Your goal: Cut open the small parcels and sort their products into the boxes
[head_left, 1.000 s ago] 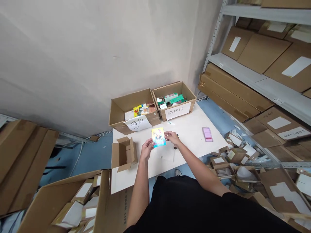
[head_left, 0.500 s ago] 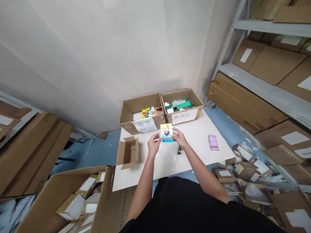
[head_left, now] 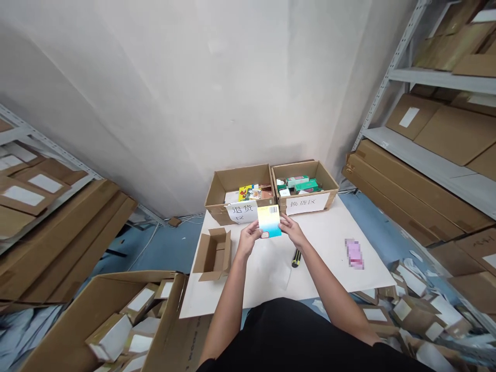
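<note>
– Yellow at the top, fading to bright blue at the bottom: is that the face of the pack (head_left: pixel 269 221) turned to the camera?
– Yes. It has a white barcode patch in its upper right corner and a small reddish mark near its lower left. The print is too small to read.
– What shape is it?
– A flat rectangle, taller than wide. I cannot tell how thick it is.
– Where is it?
– In the middle of the frame, held upright above the white table (head_left: pixel 333 248), just in front of two labelled cartons.
– What holds it?
– Both hands do. The left hand (head_left: pixel 248 240) has its fingers clamped on the lower left edge. The right hand (head_left: pixel 291 231) pinches the right edge, fingers closed on it too.
– And around it?
– The left carton (head_left: pixel 240 178) holds colourful packs, and the right carton (head_left: pixel 300 166) holds green and white ones. A small open box (head_left: pixel 215 248) stands on the table left of the left hand. A black-and-yellow tool (head_left: pixel 296 257) lies under the right wrist. A pink blurred thing (head_left: pixel 354 253) lies farther right.
</note>
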Available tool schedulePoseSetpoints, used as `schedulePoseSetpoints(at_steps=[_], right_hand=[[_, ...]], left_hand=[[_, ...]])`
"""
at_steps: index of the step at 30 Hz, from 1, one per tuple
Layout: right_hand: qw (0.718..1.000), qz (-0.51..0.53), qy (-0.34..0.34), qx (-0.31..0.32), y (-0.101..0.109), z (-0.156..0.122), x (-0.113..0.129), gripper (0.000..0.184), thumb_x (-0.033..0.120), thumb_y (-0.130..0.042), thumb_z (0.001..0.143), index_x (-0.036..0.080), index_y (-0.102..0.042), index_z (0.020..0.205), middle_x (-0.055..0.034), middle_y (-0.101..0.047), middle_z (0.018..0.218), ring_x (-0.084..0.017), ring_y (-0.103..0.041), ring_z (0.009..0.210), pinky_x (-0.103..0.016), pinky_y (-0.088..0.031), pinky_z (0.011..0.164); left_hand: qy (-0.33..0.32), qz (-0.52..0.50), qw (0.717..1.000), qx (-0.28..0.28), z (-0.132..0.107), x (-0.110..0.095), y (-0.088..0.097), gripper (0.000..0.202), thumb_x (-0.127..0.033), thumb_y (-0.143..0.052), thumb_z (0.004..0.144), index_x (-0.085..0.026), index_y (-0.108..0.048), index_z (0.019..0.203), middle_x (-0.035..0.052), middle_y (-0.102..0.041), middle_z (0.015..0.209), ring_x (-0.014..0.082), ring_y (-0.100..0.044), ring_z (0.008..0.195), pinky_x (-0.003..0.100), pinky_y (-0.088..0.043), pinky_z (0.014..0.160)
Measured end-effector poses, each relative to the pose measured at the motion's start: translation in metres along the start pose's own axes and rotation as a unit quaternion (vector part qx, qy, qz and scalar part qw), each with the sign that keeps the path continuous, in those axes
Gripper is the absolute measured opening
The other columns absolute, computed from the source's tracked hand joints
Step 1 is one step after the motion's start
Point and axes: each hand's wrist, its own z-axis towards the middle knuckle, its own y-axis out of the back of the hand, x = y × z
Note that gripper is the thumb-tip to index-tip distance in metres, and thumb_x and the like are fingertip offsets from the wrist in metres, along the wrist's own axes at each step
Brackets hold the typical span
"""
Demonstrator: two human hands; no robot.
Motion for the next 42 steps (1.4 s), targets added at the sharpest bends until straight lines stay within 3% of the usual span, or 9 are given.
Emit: schedulePoseSetpoints(at_steps=[4, 8, 13, 18, 23, 30, 35, 39, 42], right_hand=[[1.0, 0.019, -0.017, 0.015, -0.009, 0.001, 0.009, 0.069, 0.045, -0.089, 0.069, 0.025, -0.068, 0.132, -0.0069, -0.08, 0.107, -0.023, -0.074, 0.085, -0.034, -0.058, 0.072], [1.0, 0.027, 0.0, 0.002, -0.019, 0.001, 0.019, 0.067, 0.045, -0.09, 0.068, 0.027, -0.069, 0.13, -0.0063, -0.08, 0.107, -0.024, -0.074, 0.086, -0.034, -0.059, 0.073], [0.996, -0.009, 0.003, 0.092, -0.038, 0.001, 0.022, 0.051, 0.045, -0.083, 0.076, 0.033, -0.076, 0.125, -0.0049, -0.074, 0.13, -0.03, -0.069, 0.119, -0.044, -0.059, 0.093], [0.996, -0.014, 0.012, 0.086, -0.037, 0.01, 0.014, 0.061, 0.045, -0.08, 0.08, 0.035, -0.067, 0.139, -0.0077, -0.069, 0.141, -0.031, -0.063, 0.133, -0.049, -0.054, 0.105], [0.996, -0.07, 0.032, -0.055, -0.029, 0.031, -0.009, 0.07, 0.044, -0.085, 0.067, 0.024, -0.068, 0.132, -0.0146, -0.069, 0.137, -0.032, -0.069, 0.117, -0.05, -0.055, 0.1], [0.998, -0.045, 0.002, -0.043, -0.029, 0.046, -0.039, 0.058, 0.036, -0.081, 0.063, 0.02, -0.074, 0.119, -0.0099, -0.078, 0.103, -0.03, -0.074, 0.093, -0.045, -0.06, 0.084], [0.998, -0.05, 0.016, -0.035, -0.046, 0.107, -0.013, 0.063, 0.035, -0.081, 0.063, 0.021, -0.073, 0.123, -0.0113, -0.079, 0.11, -0.031, -0.073, 0.102, -0.046, -0.06, 0.089], [0.989, -0.07, 0.077, -0.108, -0.065, 0.183, 0.019, 0.071, 0.04, -0.077, 0.067, 0.021, -0.068, 0.135, -0.0117, -0.074, 0.124, -0.028, -0.068, 0.114, -0.045, -0.055, 0.099], [0.977, -0.115, 0.11, -0.14, -0.06, 0.204, 0.004, 0.061, 0.047, -0.071, 0.074, 0.022, -0.071, 0.13, -0.0104, -0.075, 0.123, -0.027, -0.067, 0.117, -0.046, -0.05, 0.107]], left_hand=[[-0.002, 0.018, 0.998, -0.054, 0.004, 0.003, 0.001, 0.065, -0.037, -0.089, 0.07, -0.017, -0.074, 0.13, 0.0144, -0.077, 0.122, 0.0281, -0.073, 0.103, 0.042, -0.06, 0.088], [-0.044, 0.078, 0.986, -0.142, 0.006, 0.009, -0.011, 0.052, -0.039, -0.09, 0.072, -0.021, -0.078, 0.119, 0.0134, -0.074, 0.13, 0.0299, -0.068, 0.12, 0.044, -0.058, 0.099], [-0.058, 0.078, 0.993, -0.066, 0.01, 0.012, -0.024, 0.061, -0.043, -0.089, 0.073, -0.022, -0.075, 0.129, 0.0127, -0.07, 0.139, 0.0302, -0.066, 0.126, 0.045, -0.058, 0.101], [-0.01, 0.022, 0.998, -0.065, 0.02, 0.006, -0.001, 0.067, -0.05, -0.086, 0.075, -0.018, -0.074, 0.132, 0.0143, -0.076, 0.128, 0.0317, -0.072, 0.113, 0.048, -0.061, 0.095], [0.019, -0.012, 0.995, -0.094, 0.022, 0.004, 0.016, 0.07, -0.051, -0.087, 0.073, -0.019, -0.073, 0.134, 0.0165, -0.074, 0.131, 0.0295, -0.073, 0.109, 0.043, -0.063, 0.089], [0.024, 0.008, 0.996, -0.085, 0.021, 0.023, 0.032, 0.066, -0.047, -0.083, 0.078, -0.022, -0.072, 0.137, 0.0107, -0.076, 0.119, 0.0241, -0.072, 0.102, 0.042, -0.062, 0.09], [-0.003, 0.033, 0.996, -0.078, 0.083, 0.001, 0.049, 0.066, -0.04, -0.085, 0.074, -0.02, -0.072, 0.136, 0.0128, -0.073, 0.125, 0.0269, -0.071, 0.103, 0.045, -0.061, 0.09], [-0.075, 0.114, 0.978, -0.159, 0.157, -0.033, 0.057, 0.059, -0.034, -0.081, 0.08, -0.021, -0.071, 0.136, 0.0144, -0.069, 0.135, 0.03, -0.065, 0.122, 0.045, -0.053, 0.105], [-0.113, 0.175, 0.958, -0.195, 0.175, -0.019, 0.069, 0.051, -0.034, -0.08, 0.083, -0.024, -0.072, 0.133, 0.0129, -0.068, 0.136, 0.0288, -0.062, 0.127, 0.043, -0.048, 0.111]])
